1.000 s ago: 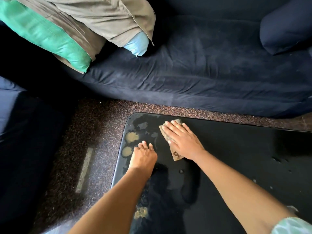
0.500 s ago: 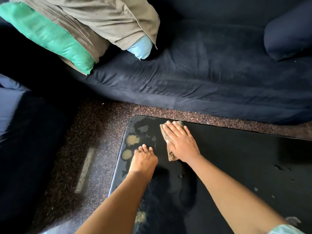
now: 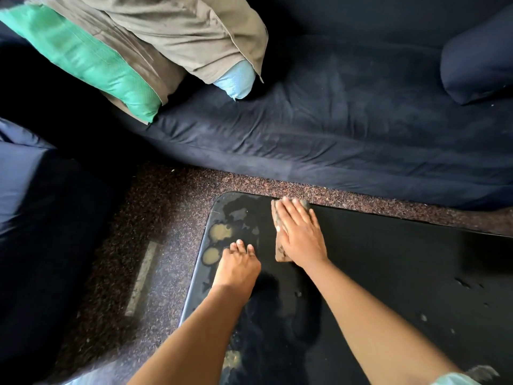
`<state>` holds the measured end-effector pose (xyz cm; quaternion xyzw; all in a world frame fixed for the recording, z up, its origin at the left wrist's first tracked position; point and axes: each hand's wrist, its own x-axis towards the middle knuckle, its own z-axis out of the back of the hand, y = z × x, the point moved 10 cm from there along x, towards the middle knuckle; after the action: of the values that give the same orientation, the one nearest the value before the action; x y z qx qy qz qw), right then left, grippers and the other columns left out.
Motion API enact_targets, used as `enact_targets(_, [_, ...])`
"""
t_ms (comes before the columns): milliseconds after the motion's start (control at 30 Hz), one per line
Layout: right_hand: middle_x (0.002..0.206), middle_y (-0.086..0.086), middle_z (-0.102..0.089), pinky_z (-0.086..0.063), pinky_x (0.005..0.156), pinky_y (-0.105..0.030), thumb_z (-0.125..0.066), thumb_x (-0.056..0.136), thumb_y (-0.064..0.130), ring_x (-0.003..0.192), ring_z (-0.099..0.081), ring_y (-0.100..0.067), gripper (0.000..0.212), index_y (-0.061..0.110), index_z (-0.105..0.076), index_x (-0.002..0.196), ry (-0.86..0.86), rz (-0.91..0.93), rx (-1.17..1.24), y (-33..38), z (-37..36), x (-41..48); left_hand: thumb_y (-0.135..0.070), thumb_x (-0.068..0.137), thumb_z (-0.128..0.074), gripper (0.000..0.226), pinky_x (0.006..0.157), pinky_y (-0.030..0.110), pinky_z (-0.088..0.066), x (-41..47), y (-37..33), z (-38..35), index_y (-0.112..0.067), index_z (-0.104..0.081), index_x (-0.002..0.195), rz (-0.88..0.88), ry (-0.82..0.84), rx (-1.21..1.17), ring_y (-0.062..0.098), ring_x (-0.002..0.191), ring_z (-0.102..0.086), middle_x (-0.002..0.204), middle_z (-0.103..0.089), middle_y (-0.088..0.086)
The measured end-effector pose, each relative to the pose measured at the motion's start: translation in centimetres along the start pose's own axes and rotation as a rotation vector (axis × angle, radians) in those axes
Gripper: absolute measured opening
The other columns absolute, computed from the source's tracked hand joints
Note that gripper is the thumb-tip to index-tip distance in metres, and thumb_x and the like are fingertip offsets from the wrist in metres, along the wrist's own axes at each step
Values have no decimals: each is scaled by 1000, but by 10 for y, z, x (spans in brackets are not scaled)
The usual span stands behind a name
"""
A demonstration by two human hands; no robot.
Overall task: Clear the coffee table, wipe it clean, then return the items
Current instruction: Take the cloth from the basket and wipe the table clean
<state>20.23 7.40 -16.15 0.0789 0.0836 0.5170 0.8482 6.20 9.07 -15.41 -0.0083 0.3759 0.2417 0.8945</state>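
A glossy black coffee table [image 3: 388,273] fills the lower right, its rounded far left corner near the carpet. My right hand [image 3: 301,236] lies flat with straight fingers on a brownish cloth [image 3: 279,250], pressing it against the tabletop at the far edge. Most of the cloth is hidden under the palm. My left hand [image 3: 238,266] rests on the table near the left edge, fingertips down on the surface. Dull smears and tan reflections show on the top near the corner.
A dark blue sofa [image 3: 361,129] runs along the far side, with a green and brown cushion [image 3: 91,59], a pale blue one [image 3: 236,81] and a dark bolster [image 3: 477,56]. Another dark seat [image 3: 36,218] stands left. Speckled brown carpet [image 3: 155,245] lies between. Small specks dot the table's right part.
My right hand has slid the cloth away from me up to the table's far edge. My left hand has stayed in place on the tabletop.
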Motion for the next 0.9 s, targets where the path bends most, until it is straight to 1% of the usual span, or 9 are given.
enact_targets(133, [158,1,-20,-12,116,-49,-40,97,36,147,-12,-20,59,22,-22,151,10,-256,79,8,-9,24,-22,86,-68,92,112,42,-30,1,0,-1,7,-7,148,-6,-6,4,42,141,-23,151,-14,35])
enact_targets(333, [153,6,-33,-32,110,-47,-35,91,39,141,-31,-16,57,26,-34,147,37,339,-66,25,-8,-17,-20,89,-64,86,113,43,-27,0,0,1,6,-8,148,-7,-17,-13,41,142,-22,152,-13,34])
enact_targets(433, [155,4,-30,-28,112,-49,-36,90,36,142,-27,-18,59,24,-32,148,2,-2,-2,8,-3,-3,-28,87,-67,92,114,43,-23,0,3,-2,3,-6,150,-24,-49,-45,38,143,-21,154,-12,31])
enact_targets(500, [158,2,-19,-14,116,-48,-38,95,36,146,-15,-19,59,23,-22,151,-6,-276,62,13,-7,10,-38,82,-71,103,116,43,-17,-1,9,-5,-3,-3,151,-40,-96,-83,32,145,-17,156,-10,26])
enact_targets(600, [160,2,-13,-7,117,-46,-35,97,41,147,-7,-19,61,22,-16,152,17,-327,86,36,-15,23,-49,83,-65,98,118,42,-4,-12,20,-13,-18,-5,154,-102,-188,-196,21,148,-7,161,-4,10])
enact_targets(667, [157,2,-24,-19,114,-49,-33,94,42,145,-20,-19,60,22,-26,150,-9,-108,37,51,-13,22,-54,84,-61,88,119,37,-6,-21,44,-12,-27,-13,153,-72,-385,-435,12,148,-7,161,-10,-2])
enact_targets(767, [155,6,-29,-31,111,-47,-32,92,41,142,-27,-16,58,25,-32,148,54,287,-58,57,-18,4,-48,90,-57,67,117,27,-17,-39,116,-22,-22,-35,148,253,-655,-1186,8,142,-25,154,-31,-3])
enact_targets(833, [156,8,-25,-30,112,-46,-30,93,39,144,-24,-14,58,27,-28,149,72,263,-72,48,-16,7,-52,96,-39,64,115,24,-14,-28,130,-46,-16,-32,149,397,-479,-1760,8,141,-25,155,-29,-2])
enact_targets(900, [158,9,-18,-19,117,-47,-31,95,37,146,-15,-14,57,28,-22,151,46,-2,0,42,-14,23,-62,94,-15,75,115,29,-12,-13,124,-48,-14,-25,151,379,-262,-2122,10,144,-20,156,-24,-4])
